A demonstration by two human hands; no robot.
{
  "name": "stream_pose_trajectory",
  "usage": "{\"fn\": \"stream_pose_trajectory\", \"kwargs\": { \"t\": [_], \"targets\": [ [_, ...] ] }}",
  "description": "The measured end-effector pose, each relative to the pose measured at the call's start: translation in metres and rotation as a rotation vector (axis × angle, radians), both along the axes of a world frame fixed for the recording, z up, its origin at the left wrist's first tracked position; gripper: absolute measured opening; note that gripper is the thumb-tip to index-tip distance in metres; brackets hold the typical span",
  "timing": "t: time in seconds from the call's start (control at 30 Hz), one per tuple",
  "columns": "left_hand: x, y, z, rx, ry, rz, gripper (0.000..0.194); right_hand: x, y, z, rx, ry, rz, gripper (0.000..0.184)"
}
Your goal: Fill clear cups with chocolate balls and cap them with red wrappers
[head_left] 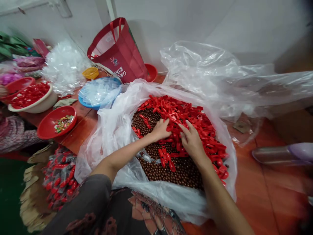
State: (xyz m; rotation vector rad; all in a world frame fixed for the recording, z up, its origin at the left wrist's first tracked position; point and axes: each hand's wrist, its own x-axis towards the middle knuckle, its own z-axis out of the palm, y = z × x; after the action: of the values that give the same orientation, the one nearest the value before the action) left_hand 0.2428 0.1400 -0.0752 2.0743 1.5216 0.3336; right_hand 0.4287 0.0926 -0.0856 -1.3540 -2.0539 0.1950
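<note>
And here you are, both hands down in a big clear plastic bag [97,156], with your left hand [160,129] and right hand [192,142] open, fingers spread over a heap of red plastic pieces [182,125]; neither looks to be pinching anything, though the fingertips are hard to read among all that red. The pieces lie across the top of a mass of round brown beads [176,171], which show through at the bottom and left of the bag. Over on the table [75,137], a white basin [46,103] is loaded with more red pieces, and a red bowl [42,127] holds a small mix of colourful bits. Behind them sits a blue tray [83,103] heaped with clear plastic, with a yellow basket [90,73] just beside it. A red tote bag [116,52] stands open against the wall, and down at the lower left, a pile of red items in clear packets [60,179] rests on flattened cardboard [31,202].
</note>
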Motion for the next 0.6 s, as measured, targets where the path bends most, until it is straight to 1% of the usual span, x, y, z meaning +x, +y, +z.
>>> {"fn": "stream_pose_trajectory", "kwargs": {
  "t": [0.07,0.1,0.17,0.2,0.3,0.37,0.43,0.47,0.53,0.6],
  "targets": [
    [0.008,-0.016,0.004,-0.006,-0.027,-0.154,0.081,0.004,-0.008,0.009,0.002,-0.006,0.008,0.044],
    [0.006,-0.023,0.008,-0.013,-0.024,-0.219,0.082,0.006,-0.014,0.014,0.000,-0.015,0.009,0.044],
    [-0.007,-0.034,0.020,-0.026,0.012,-0.306,0.077,0.011,-0.031,0.025,-0.018,-0.030,-0.003,0.041],
    [-0.018,-0.038,0.027,-0.029,0.046,-0.325,0.074,0.013,-0.042,0.029,-0.035,-0.033,-0.014,0.039],
    [-0.060,-0.045,0.042,-0.021,0.204,-0.315,0.065,0.015,-0.079,0.038,-0.139,-0.032,-0.015,0.032],
    [-0.087,-0.048,0.046,-0.038,0.357,-0.282,0.058,0.009,-0.103,0.037,-0.251,-0.062,0.037,0.030],
    [-0.106,-0.053,0.046,-0.040,0.530,-0.241,0.051,-0.002,-0.125,0.034,-0.368,-0.131,0.116,0.031],
    [-0.111,-0.057,0.045,-0.035,0.604,-0.227,0.047,-0.010,-0.134,0.031,-0.421,-0.175,0.161,0.031],
    [-0.114,-0.066,0.045,-0.019,0.708,-0.219,0.041,-0.026,-0.145,0.026,-0.512,-0.264,0.243,0.031],
    [-0.110,-0.075,0.046,-0.015,0.759,-0.239,0.037,-0.040,-0.146,0.022,-0.554,-0.335,0.275,0.033]
  ]
}}
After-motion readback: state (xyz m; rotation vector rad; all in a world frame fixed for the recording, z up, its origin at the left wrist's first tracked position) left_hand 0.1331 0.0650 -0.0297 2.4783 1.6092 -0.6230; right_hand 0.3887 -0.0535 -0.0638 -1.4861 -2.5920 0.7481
